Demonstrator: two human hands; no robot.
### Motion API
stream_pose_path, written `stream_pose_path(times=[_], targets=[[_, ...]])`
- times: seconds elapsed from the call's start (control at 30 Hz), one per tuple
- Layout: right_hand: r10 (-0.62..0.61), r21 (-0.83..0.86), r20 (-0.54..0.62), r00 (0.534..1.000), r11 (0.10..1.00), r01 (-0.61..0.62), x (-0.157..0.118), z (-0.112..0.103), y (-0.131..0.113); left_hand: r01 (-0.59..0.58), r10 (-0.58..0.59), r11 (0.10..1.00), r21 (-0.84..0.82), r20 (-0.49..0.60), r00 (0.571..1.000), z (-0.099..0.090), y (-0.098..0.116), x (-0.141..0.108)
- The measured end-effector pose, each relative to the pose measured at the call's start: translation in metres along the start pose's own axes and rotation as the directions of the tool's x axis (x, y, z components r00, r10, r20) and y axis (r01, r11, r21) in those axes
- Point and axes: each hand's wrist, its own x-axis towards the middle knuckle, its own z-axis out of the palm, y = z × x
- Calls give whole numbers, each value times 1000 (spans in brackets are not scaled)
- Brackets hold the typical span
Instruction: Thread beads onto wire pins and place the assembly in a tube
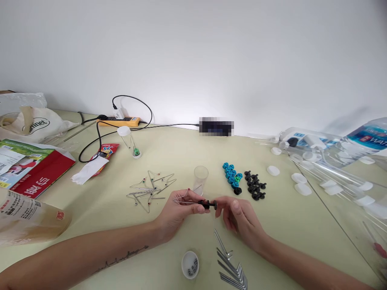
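Between its thumb and fingers, my left hand [181,207] pinches a black plastic part [204,204] together with a thin bent wire [181,199] that has a small red tip. A black disc [215,205] stands at the part's right end. My right hand [237,215] is just right of that disc, fingers apart and slightly curled, with nothing visible in it. Behind my left hand a clear cylinder [200,173] stands upright. Bent wires [149,189] lie in a loose pile to the left. Blue knobs [231,175] and black pieces [254,185] are grouped at the right.
A white cup [190,265] of small metal pieces and several L-shaped rods [231,268] are near the front. A capped tube [130,143] stands at the back left. Clear tubes [332,169] and white caps [302,189] lie right; a drink cup [33,217] is left.
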Motion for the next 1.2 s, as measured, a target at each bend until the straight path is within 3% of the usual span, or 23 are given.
stream_pose_path(times=[0.13,0.23,0.37,0.83,1.03,1.2], targets=[[-38,32,-8,999,999,38,0,-1,0,-5,6,1000,-14,17,1000,0,-1,1],[3,25,18,1000,1000,-3,0,0,0,0,0,1000,-6,22,1000,0,0,1],[-27,39,-29,999,999,28,-1,0,-1,2,-2,1000,-8,16,1000,0,0,0],[-25,-27,56,998,999,26,1,-1,-1,2,-2,1000,-5,20,1000,1,0,0],[-87,-2,-25,996,996,87,-1,-2,2,8,-7,999,-32,25,1000,-1,0,1],[16,-17,26,1000,1000,-16,-1,-1,4,18,-18,999,-35,23,1000,-2,0,1]])
